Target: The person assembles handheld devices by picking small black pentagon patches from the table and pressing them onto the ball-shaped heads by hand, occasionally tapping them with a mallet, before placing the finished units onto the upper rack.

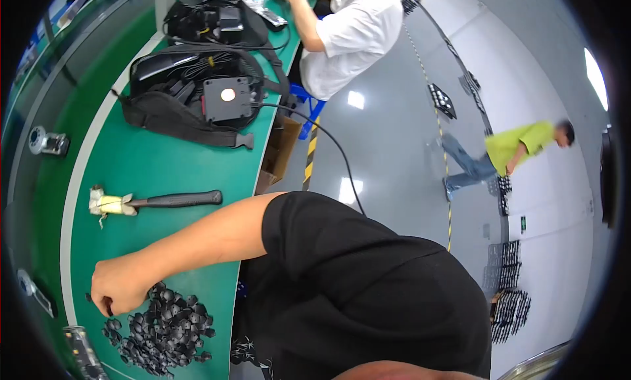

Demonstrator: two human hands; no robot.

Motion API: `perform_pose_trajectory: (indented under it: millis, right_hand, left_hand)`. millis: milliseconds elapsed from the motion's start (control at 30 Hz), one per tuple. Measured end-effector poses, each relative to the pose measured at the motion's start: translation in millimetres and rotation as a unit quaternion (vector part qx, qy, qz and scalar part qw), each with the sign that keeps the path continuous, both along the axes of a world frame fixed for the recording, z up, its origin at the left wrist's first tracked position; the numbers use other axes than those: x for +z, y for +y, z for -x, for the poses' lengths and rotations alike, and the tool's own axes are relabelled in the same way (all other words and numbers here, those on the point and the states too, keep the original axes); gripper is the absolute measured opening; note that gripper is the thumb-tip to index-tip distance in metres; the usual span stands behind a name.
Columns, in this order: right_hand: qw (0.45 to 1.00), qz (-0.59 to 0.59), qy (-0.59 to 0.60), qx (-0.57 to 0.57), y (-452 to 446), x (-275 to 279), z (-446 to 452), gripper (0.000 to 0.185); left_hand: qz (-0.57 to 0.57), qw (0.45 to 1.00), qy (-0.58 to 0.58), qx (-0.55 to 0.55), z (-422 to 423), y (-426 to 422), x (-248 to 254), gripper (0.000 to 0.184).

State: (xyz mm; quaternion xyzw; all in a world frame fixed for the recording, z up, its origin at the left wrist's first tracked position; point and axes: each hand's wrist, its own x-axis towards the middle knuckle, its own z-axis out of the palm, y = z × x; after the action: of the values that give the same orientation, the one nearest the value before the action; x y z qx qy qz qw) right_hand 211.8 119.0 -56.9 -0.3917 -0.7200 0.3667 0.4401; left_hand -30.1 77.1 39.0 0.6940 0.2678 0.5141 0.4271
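Head view: right hand (125, 285), lower left of frame, fingers curled beside heap of small black pieces (164, 329); cannot tell whether closed on one. Left hand's state: cannot tell, out of frame. Hammer (177, 199), head wrapped, lies above hand on green bench (174, 166).

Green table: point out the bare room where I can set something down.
The widest free patch on the green table is between the hammer and the nearer black bag. A narrower one separates the hammer from the right forearm. It is crowded around the heap of dark pieces beside the right hand, and where the bags sit.
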Motion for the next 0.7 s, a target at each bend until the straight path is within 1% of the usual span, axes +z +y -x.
perform_pose_trajectory:
  millis: [33, 100, 167, 233, 267, 300, 333, 367, 400, 433, 467, 500, 533, 600, 633, 700]
  right_hand:
    - [0.999, -0.024, 0.022, -0.016, 2.6, -3.7, 2.3, 0.015]
    - [0.999, -0.026, 0.046, -0.001, 0.4, 1.1, 0.1, 0.016]
    - [0.994, 0.028, 0.106, -0.017, -9.5, 8.5, -4.3, 0.021]
    - [0.993, 0.082, 0.081, -0.011, -14.7, 23.1, -6.1, 0.020]
    - [0.991, 0.099, 0.090, -0.006, -16.8, 25.7, -3.6, 0.018]
    - [0.986, 0.146, 0.073, 0.024, -18.9, 38.5, -4.1, 0.016]
    - [0.977, 0.172, 0.122, 0.041, -21.4, 36.8, -0.2, 0.015]
    - [0.987, 0.091, 0.121, 0.062, -23.3, 41.6, -1.4, 0.013]
    - [0.988, 0.087, 0.106, 0.065, -22.1, 41.3, -2.3, 0.012]
    - [0.975, 0.142, 0.161, 0.060, -27.5, 48.3, 2.8, 0.009]
    - [0.973, 0.149, 0.156, 0.075, -31.1, 55.0, 10.0, 0.009]
    - [0.959, 0.194, 0.193, 0.073, -33.7, 62.1, 13.4, 0.008]
    - [0.942, 0.237, 0.229, 0.063, -36.5, 69.1, 13.7, 0.008]
    - [0.897, 0.319, 0.305, 0.027, -41.0, 76.2, 12.0, 0.007]
    - [0.897, 0.324, 0.300, 0.019, -41.9, 76.3, 11.6, 0.007]
    - [0.902, 0.330, 0.277, 0.025, -43.8, 73.6, 13.1, 0.009]
  left_hand:
    - [0.006, 0.999, -0.012, -0.044, 3.6, 13.4, -7.7, 0.086]
    - [0.019, 0.995, -0.011, -0.099, 32.0, 26.5, -12.4, 0.090]
    - [0.035, 0.994, 0.004, -0.106, 87.9, 16.8, -8.4, 0.095]
    - [0.050, 0.994, 0.036, -0.091, 135.0, -23.3, 19.0, 0.102]
    - [0.172, 0.975, -0.139, -0.010, 104.4, -40.6, 17.6, 0.115]
    - [0.227, 0.935, -0.267, -0.051, 74.1, -30.5, 13.1, 0.109]
    - [0.310, 0.918, -0.241, 0.055, 71.1, -22.6, 10.6, 0.102]
    - [0.241, 0.950, -0.187, 0.071, 27.3, -11.9, 10.2, 0.095]
    - [0.353, 0.890, -0.287, 0.009, 13.1, -4.3, 3.5, 0.087]
    - [0.365, 0.867, -0.337, -0.030, 3.1, 5.2, -10.3, 0.079]
    - [0.384, 0.866, -0.320, -0.017, -7.7, 9.2, -17.0, 0.067]
    - [0.405, 0.862, -0.305, -0.013, -20.6, 10.6, -24.4, 0.055]
    - [0.402, 0.872, -0.279, 0.028, -36.6, 8.0, -26.2, 0.041]
    - [0.429, 0.866, -0.254, 0.040, -48.8, 3.3, -42.6, 0.037]
    - [0.436, 0.862, -0.258, 0.035, -51.8, 0.5, -46.2, 0.037]
    - [0.409, 0.883, -0.225, 0.050, -55.0, -8.0, -47.9, 0.035]
